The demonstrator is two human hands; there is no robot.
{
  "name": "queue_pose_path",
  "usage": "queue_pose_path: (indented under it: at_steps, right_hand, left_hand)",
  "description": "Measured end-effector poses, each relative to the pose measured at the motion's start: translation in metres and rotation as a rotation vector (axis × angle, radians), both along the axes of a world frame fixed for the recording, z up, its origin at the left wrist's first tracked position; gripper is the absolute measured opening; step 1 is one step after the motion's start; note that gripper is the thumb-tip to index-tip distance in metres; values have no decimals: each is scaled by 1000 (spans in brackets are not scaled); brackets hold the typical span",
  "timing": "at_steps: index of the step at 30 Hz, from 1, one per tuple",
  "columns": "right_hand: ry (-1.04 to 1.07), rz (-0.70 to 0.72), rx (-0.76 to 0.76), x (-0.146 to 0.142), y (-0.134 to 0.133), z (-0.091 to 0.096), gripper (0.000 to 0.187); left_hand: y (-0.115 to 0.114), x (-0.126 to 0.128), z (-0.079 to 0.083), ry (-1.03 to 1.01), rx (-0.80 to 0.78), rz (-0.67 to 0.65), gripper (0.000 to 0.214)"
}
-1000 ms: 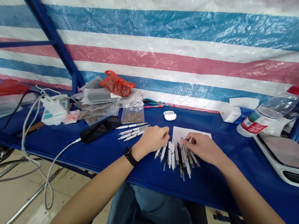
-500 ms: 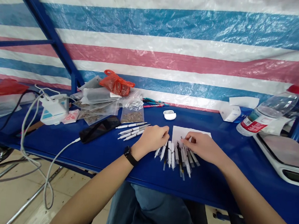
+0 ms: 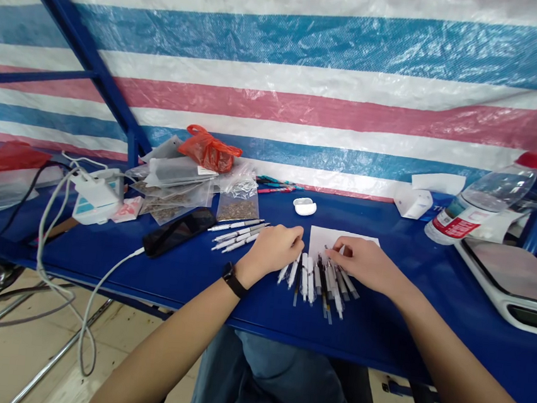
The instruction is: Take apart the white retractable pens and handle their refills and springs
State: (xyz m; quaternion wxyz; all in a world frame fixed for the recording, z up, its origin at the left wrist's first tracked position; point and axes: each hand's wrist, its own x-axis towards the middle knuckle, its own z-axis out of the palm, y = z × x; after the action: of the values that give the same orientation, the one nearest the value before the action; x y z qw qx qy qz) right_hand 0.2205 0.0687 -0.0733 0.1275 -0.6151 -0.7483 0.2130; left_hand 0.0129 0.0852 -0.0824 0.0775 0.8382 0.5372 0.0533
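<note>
My left hand [image 3: 277, 248], with a black band on its wrist, is closed over the left end of a loose pile of pen parts [image 3: 308, 281]. Its fingertips are turned away, so what they hold is hidden. At the pile's upper right, my right hand [image 3: 362, 261] has thumb and forefinger pinched at a small dark tip, too small to name. White pen barrels, dark thin refills and greyish tubes fan out toward me between the hands. Behind the pile lies a sheet of white paper [image 3: 345, 237], partly covered by the right hand. Several white pens [image 3: 237, 233] lie left of my left hand.
A black phone [image 3: 180, 232] on a white cable lies left, near plastic bags of small parts [image 3: 238, 208] and a red bag [image 3: 211, 150]. A white earbud case [image 3: 304, 207] sits behind. At right stand a bottle [image 3: 474, 212], tissue pack [image 3: 423, 204] and scale [image 3: 513, 272].
</note>
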Motion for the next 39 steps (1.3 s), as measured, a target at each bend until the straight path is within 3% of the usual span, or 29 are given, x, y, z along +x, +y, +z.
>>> queue_pose_path:
  at_steps: [39]
  right_hand:
    - [-19,-20,0,-2,0,3,32]
  left_hand:
    - [1,-2,-1,-27,-2,-17,22]
